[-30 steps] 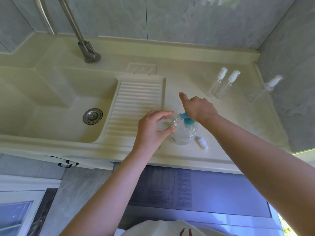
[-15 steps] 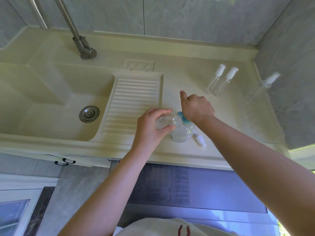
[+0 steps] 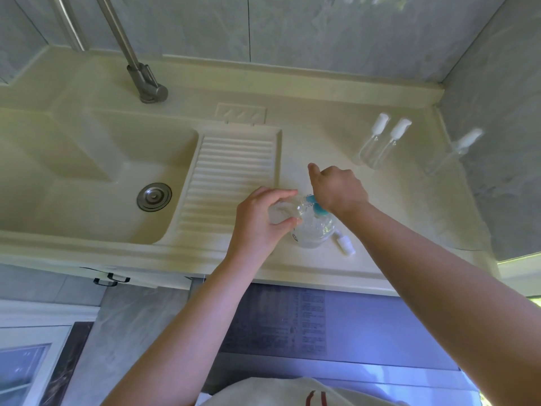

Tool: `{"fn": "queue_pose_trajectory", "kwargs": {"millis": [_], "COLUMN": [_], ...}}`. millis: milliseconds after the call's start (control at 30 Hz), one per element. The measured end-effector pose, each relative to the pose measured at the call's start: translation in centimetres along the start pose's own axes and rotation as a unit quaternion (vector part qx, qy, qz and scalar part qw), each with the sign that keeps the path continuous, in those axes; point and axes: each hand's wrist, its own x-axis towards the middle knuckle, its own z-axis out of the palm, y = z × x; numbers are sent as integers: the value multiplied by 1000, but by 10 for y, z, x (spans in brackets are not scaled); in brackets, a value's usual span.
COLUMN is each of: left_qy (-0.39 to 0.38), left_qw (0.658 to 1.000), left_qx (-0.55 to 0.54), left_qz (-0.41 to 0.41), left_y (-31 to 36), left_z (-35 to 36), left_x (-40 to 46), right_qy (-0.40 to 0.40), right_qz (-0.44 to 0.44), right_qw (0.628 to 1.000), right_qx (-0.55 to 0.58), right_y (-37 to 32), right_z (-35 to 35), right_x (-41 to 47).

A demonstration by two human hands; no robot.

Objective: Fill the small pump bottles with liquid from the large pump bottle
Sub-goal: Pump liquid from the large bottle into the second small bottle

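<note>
Head view, looking down: I see a cream countertop (image 3: pixel 336 133) with a moulded sink (image 3: pixel 96 171) and two bare forearms reaching in from below. I place everything relative to the large pump bottle (image 3: pixel 314 230), a clear round bottle with a blue pump head (image 3: pixel 317 208), standing on the counter near its front edge.

My left hand (image 3: pixel 260 221) is just left of that bottle, thumb and fingers curled round a small clear bottle (image 3: pixel 282 210) that is held tilted, with its mouth against the pump's blue top. My right hand (image 3: pixel 338 187) sits directly over the pump head, fingers curled down onto it and thumb sticking out toward the back wall; I cannot tell how hard it presses.

A small white cap (image 3: pixel 345 244) lies on the counter just right of the large bottle, touching nothing that I can make out. Two more small pump bottles (image 3: pixel 380 142) with white tops stand side by side well behind and to the right of it, and a third small bottle (image 3: pixel 456 150) stands farther right, near the side wall.

A ribbed drainboard (image 3: pixel 234 177) lies left of the large bottle, the sink's round metal drain (image 3: pixel 154 197) farther left, and a metal faucet (image 3: pixel 140 74) rises behind and left.
</note>
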Motion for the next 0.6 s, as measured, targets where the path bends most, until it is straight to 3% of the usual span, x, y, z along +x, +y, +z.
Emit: {"fn": "queue_pose_trajectory", "kwargs": {"millis": [367,600], "left_qy": [6,1], "left_qw": [1000,1000], "left_qx": [4,11], "left_qz": [9,6], "left_y": [2,1], "left_z": [-5,-4], "left_x": [3,2], "right_qy": [-56,-9], "right_qz": [9,-4], "right_qw": [998,1000], "right_qx": [-14,3], "right_y": [-2,1], "right_z": [-10,-2], "right_x": [4,3]}}
